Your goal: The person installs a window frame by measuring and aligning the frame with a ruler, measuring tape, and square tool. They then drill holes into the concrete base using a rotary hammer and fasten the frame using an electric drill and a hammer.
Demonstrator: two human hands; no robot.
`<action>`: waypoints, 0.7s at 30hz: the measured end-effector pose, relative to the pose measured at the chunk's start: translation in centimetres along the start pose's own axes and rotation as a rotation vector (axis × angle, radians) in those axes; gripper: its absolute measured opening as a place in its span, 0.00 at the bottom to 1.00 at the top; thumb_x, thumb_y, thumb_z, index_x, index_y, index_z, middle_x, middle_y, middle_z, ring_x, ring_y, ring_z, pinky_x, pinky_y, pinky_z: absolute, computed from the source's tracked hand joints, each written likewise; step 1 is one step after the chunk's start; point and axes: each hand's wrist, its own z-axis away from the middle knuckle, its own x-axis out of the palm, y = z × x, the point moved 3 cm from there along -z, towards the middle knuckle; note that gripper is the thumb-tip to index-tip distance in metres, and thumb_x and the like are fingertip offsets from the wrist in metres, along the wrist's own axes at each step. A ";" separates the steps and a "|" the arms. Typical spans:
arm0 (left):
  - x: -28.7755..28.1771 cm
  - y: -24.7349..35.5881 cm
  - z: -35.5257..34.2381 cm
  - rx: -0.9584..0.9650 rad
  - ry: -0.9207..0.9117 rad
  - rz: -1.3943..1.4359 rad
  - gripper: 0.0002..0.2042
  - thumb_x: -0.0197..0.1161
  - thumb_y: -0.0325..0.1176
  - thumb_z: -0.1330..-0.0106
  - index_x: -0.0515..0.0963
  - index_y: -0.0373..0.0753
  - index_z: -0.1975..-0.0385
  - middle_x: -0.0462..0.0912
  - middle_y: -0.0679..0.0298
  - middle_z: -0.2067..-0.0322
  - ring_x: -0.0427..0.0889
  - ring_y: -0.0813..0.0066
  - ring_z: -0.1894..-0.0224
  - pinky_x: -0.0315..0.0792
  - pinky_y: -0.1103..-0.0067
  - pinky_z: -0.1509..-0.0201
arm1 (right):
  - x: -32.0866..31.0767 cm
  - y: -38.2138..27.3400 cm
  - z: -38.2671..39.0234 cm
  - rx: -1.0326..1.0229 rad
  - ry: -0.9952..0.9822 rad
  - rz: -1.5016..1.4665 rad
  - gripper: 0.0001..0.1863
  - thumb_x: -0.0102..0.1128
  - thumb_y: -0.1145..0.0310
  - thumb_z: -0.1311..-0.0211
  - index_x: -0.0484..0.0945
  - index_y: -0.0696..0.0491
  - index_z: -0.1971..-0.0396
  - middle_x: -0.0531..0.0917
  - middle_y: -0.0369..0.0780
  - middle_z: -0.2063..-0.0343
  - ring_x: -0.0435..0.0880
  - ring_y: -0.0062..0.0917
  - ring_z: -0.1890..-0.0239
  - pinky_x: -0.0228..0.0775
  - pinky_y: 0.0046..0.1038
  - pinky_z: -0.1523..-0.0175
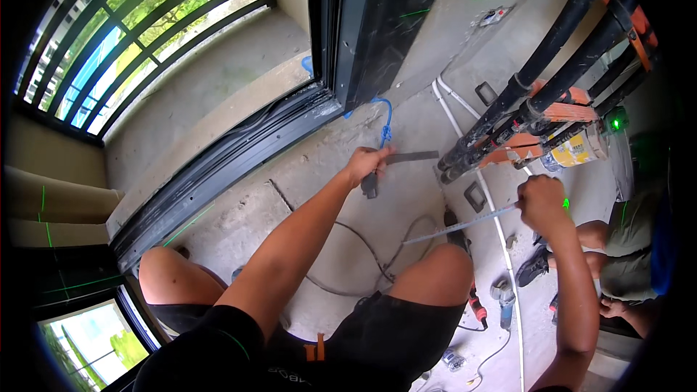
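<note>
My left hand (367, 165) is closed round a dark tool (412, 157). Its flat, straight blade points right, and a thicker dark end sticks out below my fingers; its exact kind I cannot make out. Further right, my right hand (543, 203) grips one end of a long, thin grey ruler (465, 225). The ruler slants down to the left, its free end above my right knee. Both hands are above the bare concrete floor, between the window track (239, 156) and a bundle of black pipes (537, 94).
White conduit (501, 239) runs along the floor. Near it lie a blue angle grinder (503, 297), a red-and-black power tool (476, 306) and cables (348, 292). A yellow-and-white bucket (577, 152) stands by the pipes. At right a co-worker's leg (588, 236) and shoe (534, 265) show.
</note>
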 end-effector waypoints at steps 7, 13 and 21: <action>0.5 0.2 -5.7 -0.041 -0.137 -0.110 0.29 0.72 0.62 0.28 0.85 0.37 0.51 0.84 0.62 0.58 0.88 0.67 0.62 0.81 0.66 0.55 | 5.6 -0.2 4.2 0.126 -0.093 -0.190 0.08 0.78 0.63 0.45 0.92 0.52 0.73 0.89 0.46 0.70 0.90 0.45 0.63 0.82 0.46 0.55; 0.8 0.4 -6.4 0.296 0.475 -0.646 0.28 0.69 0.58 0.27 0.87 0.31 0.67 0.88 0.48 0.73 0.89 0.50 0.69 0.82 0.56 0.58 | 11.5 -0.8 9.4 0.299 -0.230 -0.484 0.09 0.78 0.61 0.42 0.94 0.50 0.70 0.90 0.46 0.72 0.91 0.46 0.66 0.84 0.45 0.57; 1.8 0.9 -2.0 0.587 0.561 -0.621 0.19 0.67 0.37 0.23 0.74 0.28 0.44 0.85 0.36 0.66 0.85 0.30 0.60 0.78 0.51 0.56 | 20.4 -2.3 14.4 0.371 -0.331 -0.634 0.11 0.78 0.60 0.41 0.93 0.53 0.71 0.89 0.47 0.75 0.91 0.44 0.70 0.81 0.42 0.63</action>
